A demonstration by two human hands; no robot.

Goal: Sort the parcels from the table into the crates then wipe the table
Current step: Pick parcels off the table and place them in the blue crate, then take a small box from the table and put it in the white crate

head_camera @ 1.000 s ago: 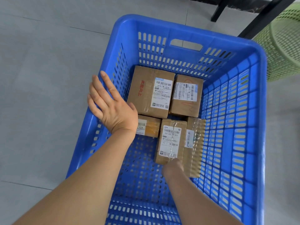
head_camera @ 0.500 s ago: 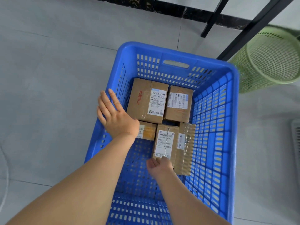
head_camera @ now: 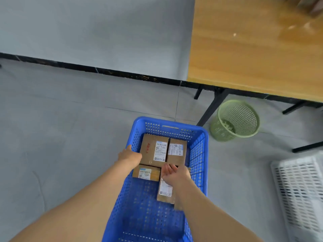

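— While that right hand (head_camera: pixel 174 174) is down in the blue perforated plastic crate (head_camera: pixel 198 154) at lower centre, why is the left hand (head_camera: pixel 130 155) parked on the crate's left rim?

— Bracing, I'd say, to steady the crate. Whether its fingers curl over the rim or lie flat I cannot tell; it's smeared.

— And the right?

— Its fingers (head_camera: pixel 167 168) are bent over the far end of the long brown cardboard parcel (head_camera: pixel 165 191), the one with the white label. They seem to be gripping it, probably to settle it snugly below the three other labelled brown parcels (head_camera: pixel 153 150) so the load packs tidily.

— Anything left to sort?

— Hard to know. The glossy wooden worktop (head_camera: pixel 253 49) at upper right is cut off by the frame, and a blurred brownish shape at its top corner may be more parcels. The white slatted crate (head_camera: pixel 300 189) at the right edge is cropped too, so I can't see its contents. The green mesh wastebasket (head_camera: pixel 236 119) holds pale scraps. None of the labels can be read.
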